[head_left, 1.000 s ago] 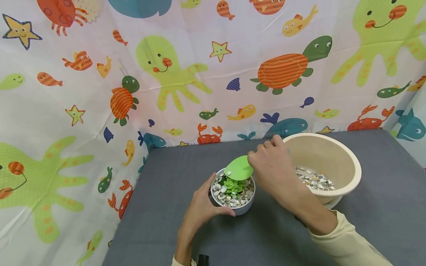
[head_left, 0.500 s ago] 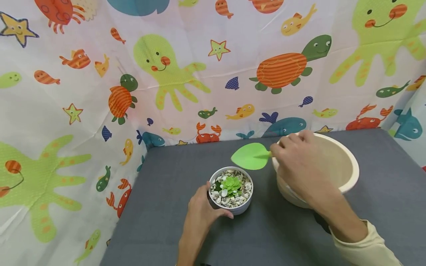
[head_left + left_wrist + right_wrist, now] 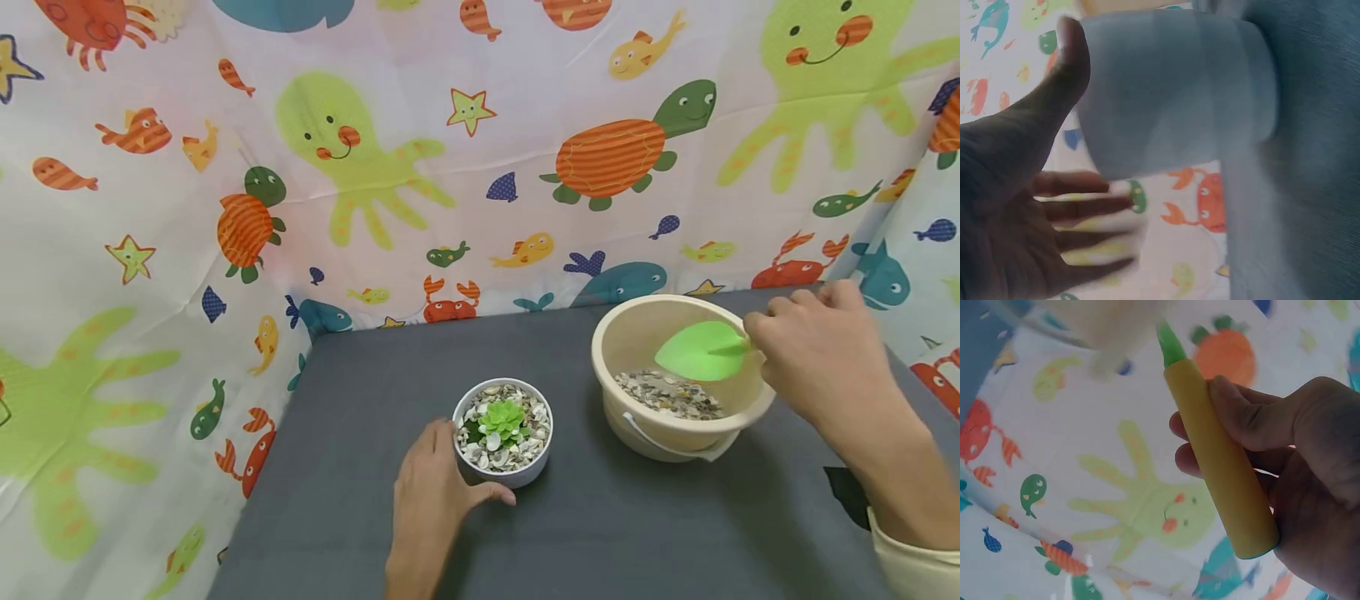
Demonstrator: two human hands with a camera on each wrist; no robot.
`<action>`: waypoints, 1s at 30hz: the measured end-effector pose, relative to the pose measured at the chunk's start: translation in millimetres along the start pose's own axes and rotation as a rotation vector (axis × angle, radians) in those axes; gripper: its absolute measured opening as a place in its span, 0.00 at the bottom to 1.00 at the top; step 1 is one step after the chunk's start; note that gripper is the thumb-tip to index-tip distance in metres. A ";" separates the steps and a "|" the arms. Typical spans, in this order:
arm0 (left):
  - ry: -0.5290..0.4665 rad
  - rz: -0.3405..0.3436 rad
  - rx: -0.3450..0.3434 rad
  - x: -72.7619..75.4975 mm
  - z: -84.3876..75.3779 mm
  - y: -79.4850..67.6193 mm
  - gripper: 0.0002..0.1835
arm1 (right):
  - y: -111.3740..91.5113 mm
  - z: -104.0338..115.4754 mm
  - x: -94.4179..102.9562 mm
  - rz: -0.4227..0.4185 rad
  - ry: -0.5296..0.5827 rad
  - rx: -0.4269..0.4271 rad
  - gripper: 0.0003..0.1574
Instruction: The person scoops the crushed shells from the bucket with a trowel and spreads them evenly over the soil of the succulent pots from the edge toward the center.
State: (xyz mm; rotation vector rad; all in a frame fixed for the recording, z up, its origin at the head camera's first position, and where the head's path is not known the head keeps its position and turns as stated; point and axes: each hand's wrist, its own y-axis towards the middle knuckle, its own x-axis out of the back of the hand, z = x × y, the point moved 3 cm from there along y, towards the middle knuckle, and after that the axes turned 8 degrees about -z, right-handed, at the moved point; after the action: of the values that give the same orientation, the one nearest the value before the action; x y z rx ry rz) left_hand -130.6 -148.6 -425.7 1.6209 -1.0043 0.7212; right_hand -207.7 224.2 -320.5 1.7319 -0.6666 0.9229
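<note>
A small white pot (image 3: 517,477) stands on the grey table, filled with shell bits around a green succulent (image 3: 503,419). My left hand (image 3: 429,492) is at its near left side, fingers extended and thumb along the front. In the left wrist view the thumb lies by the pot's rim (image 3: 1147,94), while the fingers (image 3: 1088,209) spread loosely beside it. My right hand (image 3: 821,358) grips a small garden trowel by its yellow handle (image 3: 1219,456). Its green blade (image 3: 701,351) hangs over the inside of a cream bucket (image 3: 607,350), above the shell bits (image 3: 667,393) at the bottom.
The bucket's white handle (image 3: 667,442) hangs down its front side. Behind the grey table (image 3: 390,392) and along its left rises a white curtain (image 3: 450,192) printed with sea animals.
My right hand has carried the trowel rightward from above the pot to over the bucket. The left hand stays beside the pot; the head view has shifted slightly right.
</note>
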 end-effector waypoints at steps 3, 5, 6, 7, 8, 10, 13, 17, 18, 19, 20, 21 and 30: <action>-0.061 -0.011 -0.064 5.5 -11.1 5.3 0.67 | 2.8 7.2 -15.2 0.077 -0.059 0.095 0.19; -0.156 -0.019 -0.100 8.1 -28.8 11.3 0.65 | 4.8 14.7 -24.8 0.102 -0.093 0.145 0.21; -0.208 -0.031 -0.135 8.5 -40.2 14.6 0.63 | 6.0 18.9 -29.5 0.116 -0.124 0.167 0.21; -0.250 -0.033 -0.166 8.5 -52.7 17.4 0.60 | 7.2 22.6 -34.3 0.116 -0.158 0.192 0.21; -0.289 -0.030 -0.195 7.3 -65.3 19.9 0.58 | 8.9 25.8 -38.8 0.112 -0.194 0.220 0.22; -0.340 0.000 -0.255 2.4 -88.2 23.9 0.54 | 12.2 30.3 -48.0 0.092 -0.242 0.278 0.23; -0.381 0.065 -0.321 -9.1 -114.7 26.7 0.51 | 15.5 33.4 -60.3 0.048 -0.263 0.362 0.28; -0.426 0.125 -0.363 -24.1 -133.7 28.9 0.49 | 15.6 31.4 -72.4 0.040 -0.178 0.362 0.29; -0.431 0.127 -0.369 -27.1 -136.4 29.6 0.47 | 15.2 30.7 -75.2 0.043 -0.142 0.346 0.29; -0.437 0.128 -0.369 -29.3 -138.3 30.5 0.45 | 15.0 30.2 -78.0 0.048 -0.105 0.327 0.29; -0.441 0.123 -0.368 -30.9 -139.9 31.4 0.43 | 15.2 29.9 -80.6 0.050 -0.064 0.309 0.29; -0.438 0.113 -0.370 -32.3 -141.2 32.4 0.40 | 15.6 30.1 -83.5 0.051 -0.019 0.296 0.28; -0.444 0.023 -0.379 -36.9 -148.9 34.1 0.28 | 14.9 24.6 -87.2 0.096 0.226 0.166 0.27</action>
State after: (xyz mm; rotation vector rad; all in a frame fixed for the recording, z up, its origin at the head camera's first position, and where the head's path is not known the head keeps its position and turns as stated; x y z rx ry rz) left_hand -173.3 0.6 -401.3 1.4589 -1.3842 0.1626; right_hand -261.1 196.7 -390.0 1.7178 -0.5402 1.2494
